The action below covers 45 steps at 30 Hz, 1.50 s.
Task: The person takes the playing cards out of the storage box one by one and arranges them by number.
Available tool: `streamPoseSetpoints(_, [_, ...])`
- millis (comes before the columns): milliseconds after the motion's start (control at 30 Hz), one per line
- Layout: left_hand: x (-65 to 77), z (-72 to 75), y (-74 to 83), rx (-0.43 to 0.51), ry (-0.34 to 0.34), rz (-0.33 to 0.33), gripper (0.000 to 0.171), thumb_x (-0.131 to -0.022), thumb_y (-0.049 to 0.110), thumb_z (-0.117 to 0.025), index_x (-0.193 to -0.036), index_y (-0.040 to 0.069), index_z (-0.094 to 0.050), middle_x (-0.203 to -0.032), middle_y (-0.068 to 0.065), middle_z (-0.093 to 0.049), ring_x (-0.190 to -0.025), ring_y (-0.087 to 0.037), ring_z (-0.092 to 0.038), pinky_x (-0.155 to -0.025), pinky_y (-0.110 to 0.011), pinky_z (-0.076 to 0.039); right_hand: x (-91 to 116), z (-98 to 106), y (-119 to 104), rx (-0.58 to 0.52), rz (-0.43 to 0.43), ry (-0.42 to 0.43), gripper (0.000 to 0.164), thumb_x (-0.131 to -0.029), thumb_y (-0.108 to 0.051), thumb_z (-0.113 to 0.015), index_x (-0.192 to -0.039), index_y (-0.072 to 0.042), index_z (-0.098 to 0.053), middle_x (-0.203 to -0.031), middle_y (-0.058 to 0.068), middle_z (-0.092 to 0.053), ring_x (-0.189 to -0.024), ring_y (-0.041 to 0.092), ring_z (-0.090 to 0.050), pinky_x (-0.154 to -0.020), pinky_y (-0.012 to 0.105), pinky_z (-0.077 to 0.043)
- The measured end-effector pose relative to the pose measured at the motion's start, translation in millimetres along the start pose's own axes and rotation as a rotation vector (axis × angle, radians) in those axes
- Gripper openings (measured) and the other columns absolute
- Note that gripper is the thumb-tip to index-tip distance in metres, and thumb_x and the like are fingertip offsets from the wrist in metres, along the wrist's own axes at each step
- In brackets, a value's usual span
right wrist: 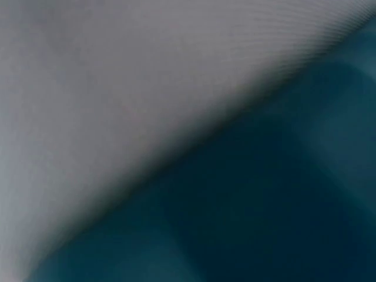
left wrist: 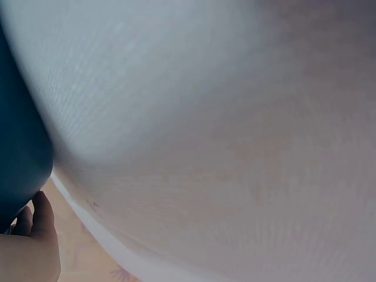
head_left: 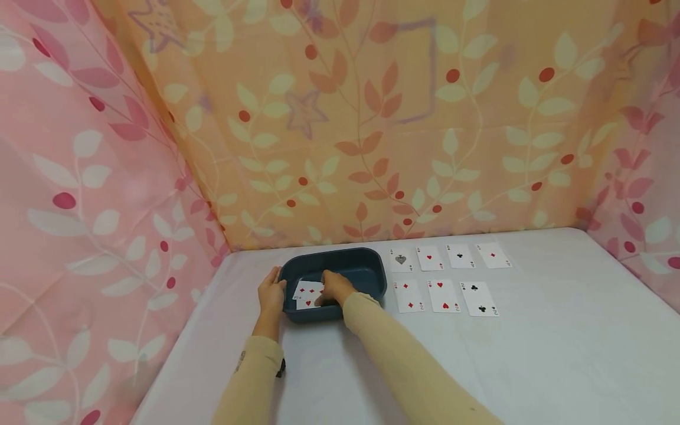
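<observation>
A dark blue rectangular tub (head_left: 366, 260) stands on the table in the head view. My left hand (head_left: 272, 293) grips its left wall, thumb at the rim and fingers along the outside. In the left wrist view the fingers of that hand (left wrist: 41, 220) lie against the tub's side (left wrist: 20, 141). My right hand (head_left: 336, 288) reaches inside over the near wall, its thumb and fingers curved around the right edge of some playing cards (head_left: 305, 289). A diamond card overlaps a heart card there; the fingertips are partly hidden.
Right of the tub, several aces, among them the ace of spades (head_left: 401, 260), lie face up in a back row. Before them lie the two of diamonds (head_left: 409, 297), two of hearts (head_left: 444, 296) and two of clubs (head_left: 480, 300). Patterned curtains (head_left: 329, 147) surround the white table (head_left: 558, 330).
</observation>
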<state>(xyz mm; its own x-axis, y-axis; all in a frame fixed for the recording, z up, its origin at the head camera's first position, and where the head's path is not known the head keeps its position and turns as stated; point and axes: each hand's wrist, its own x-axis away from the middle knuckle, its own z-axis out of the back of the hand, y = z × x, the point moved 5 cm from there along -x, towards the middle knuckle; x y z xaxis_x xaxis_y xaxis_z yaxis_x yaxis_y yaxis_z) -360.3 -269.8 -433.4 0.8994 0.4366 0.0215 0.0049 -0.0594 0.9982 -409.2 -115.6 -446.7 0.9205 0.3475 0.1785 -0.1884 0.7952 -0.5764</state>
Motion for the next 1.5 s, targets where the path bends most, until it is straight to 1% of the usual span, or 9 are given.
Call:
streamPoseSetpoints(300, [1.0, 0.3, 0.8, -0.041, -0.005, -0.006, 0.052, -0.097, -0.008, -0.039, -0.148, -0.008, -0.027, -0.151, -0.021, -0.033, -0.142, -0.027, -0.027, -0.116, -0.036, -0.019, -45, -29, 22, 0.0, 0.001, -0.04, 0.059, -0.057, -0.028, -0.095, -0.097, -0.002, -0.061, -0.086, 0.01, -0.062, -0.077, 0.026, -0.058, -0.071, 0.039, -0.051])
streamPoseSetpoints(567, [1.5, 0.7, -0.5, -0.026, 0.0, 0.002, 0.053, -0.096, -0.01, -0.039, -0.148, -0.009, -0.027, -0.15, -0.022, -0.032, -0.142, -0.027, -0.027, -0.116, -0.036, -0.019, 12, 2, -6, 0.004, -0.014, 0.01, 0.053, -0.066, -0.02, -0.091, -0.107, -0.001, -0.062, -0.106, 0.016, -0.053, -0.1, 0.031, -0.052, -0.09, 0.044, -0.048])
streamPoseSetpoints(700, [2.0, -0.2, -1.8, -0.018, 0.0, 0.012, 0.053, -0.097, -0.01, -0.038, -0.148, -0.008, -0.026, -0.151, -0.022, -0.031, -0.142, -0.027, -0.026, -0.116, -0.035, -0.02, 8, 0, -4, 0.063, -0.024, 0.011, 0.049, -0.065, -0.024, -0.092, -0.101, -0.003, -0.067, -0.107, 0.015, -0.056, -0.104, 0.032, -0.051, -0.088, 0.047, -0.048])
streamPoseSetpoints(900, [-0.6, -0.2, -3.0, -0.007, -0.006, -0.034, 0.053, -0.095, -0.013, -0.038, -0.147, -0.012, -0.026, -0.15, -0.024, -0.033, -0.141, -0.029, -0.028, -0.115, -0.036, -0.022, 8, 3, -3, 0.022, -0.032, 0.01, 0.046, -0.065, -0.023, -0.092, -0.095, -0.005, -0.062, -0.097, 0.011, -0.06, -0.097, 0.031, -0.055, -0.084, 0.047, -0.048])
streamPoseSetpoints(1000, [-0.7, 0.4, -2.3, -0.006, -0.002, -0.039, 0.053, -0.095, -0.013, -0.038, -0.146, -0.012, -0.027, -0.149, -0.025, -0.033, -0.141, -0.03, -0.028, -0.115, -0.037, -0.022, 3, 5, 0, -0.059, -0.007, 0.028, 0.039, -0.067, -0.018, -0.09, -0.089, -0.003, -0.062, -0.086, 0.007, -0.059, -0.081, 0.024, -0.055, -0.073, 0.039, -0.049])
streamPoseSetpoints(1133, [-0.6, -0.2, -0.8, -0.012, 0.0, -0.035, 0.053, -0.095, -0.013, -0.039, -0.146, -0.012, -0.027, -0.149, -0.025, -0.033, -0.141, -0.03, -0.028, -0.115, -0.037, -0.021, -1, 10, 7, -0.3, -0.005, 0.062, 0.022, -0.072, -0.005, -0.084, -0.081, 0.004, -0.065, -0.076, 0.009, -0.062, -0.062, 0.015, -0.051, -0.056, 0.027, -0.046])
streamPoseSetpoints(1233, [0.3, -1.2, -1.5, -0.017, 0.0, -0.024, 0.053, -0.095, -0.012, -0.039, -0.146, -0.011, -0.027, -0.149, -0.023, -0.033, -0.141, -0.028, -0.028, -0.116, -0.037, -0.021, 3, 17, 12, -0.528, -0.03, 0.071, 0.023, -0.077, 0.002, -0.079, -0.093, 0.007, -0.063, -0.077, 0.012, -0.063, -0.052, 0.012, -0.052, -0.048, 0.022, -0.045])
streamPoseSetpoints(1367, [-1.6, -0.8, -2.6, -0.021, 0.006, -0.02, 0.053, -0.095, -0.012, -0.04, -0.147, -0.01, -0.028, -0.149, -0.023, -0.034, -0.141, -0.028, -0.029, -0.115, -0.036, -0.022, 16, 30, 13, -0.774, -0.004, 0.04, 0.055, -0.081, 0.009, -0.072, -0.129, 0.003, -0.047, -0.087, 0.016, -0.062, -0.048, 0.014, -0.058, -0.047, 0.024, -0.051])
streamPoseSetpoints(1500, [-4.7, 2.0, -4.7, -0.032, 0.013, -0.018, 0.053, -0.095, -0.012, -0.04, -0.147, -0.01, -0.029, -0.148, -0.023, -0.035, -0.141, -0.028, -0.03, -0.115, -0.036, -0.022, 29, 40, 13, -0.893, 0.045, -0.03, 0.081, -0.081, 0.015, -0.068, -0.149, -0.007, -0.03, -0.097, 0.02, -0.061, -0.054, 0.02, -0.065, -0.051, 0.028, -0.056])
